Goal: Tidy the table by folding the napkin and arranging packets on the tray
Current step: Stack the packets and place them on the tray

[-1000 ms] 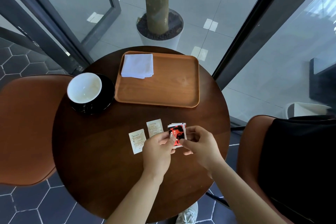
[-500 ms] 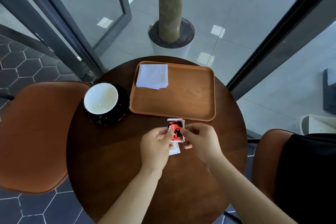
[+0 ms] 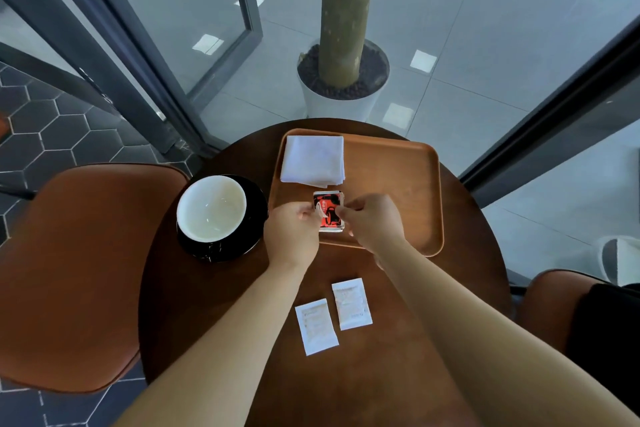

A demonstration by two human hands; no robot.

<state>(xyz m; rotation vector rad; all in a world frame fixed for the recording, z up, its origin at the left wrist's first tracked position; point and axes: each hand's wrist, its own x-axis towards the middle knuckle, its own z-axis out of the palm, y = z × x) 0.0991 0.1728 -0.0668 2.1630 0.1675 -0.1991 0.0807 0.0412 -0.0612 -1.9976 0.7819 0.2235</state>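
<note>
The left hand (image 3: 292, 232) and right hand (image 3: 372, 222) pinched the red packet stack (image 3: 328, 211) from opposite sides. The stack was over the tray (image 3: 398, 184), near the folded napkin (image 3: 312, 160).

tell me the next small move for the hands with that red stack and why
Probably lower the red packet stack onto the tray and let go: both the left hand and right hand hold it there, just below the folded napkin.

Floor: dark hexagon tiles (image 3: 52, 135) inside, pale square tiles (image 3: 485, 55) beyond the glass.
Windows: glass panes in dark frames (image 3: 114, 42).
Furniture: round wooden table (image 3: 398, 374); brown chair (image 3: 69, 270) beside it.
Plant: trunk in white pot (image 3: 341, 100).
</note>
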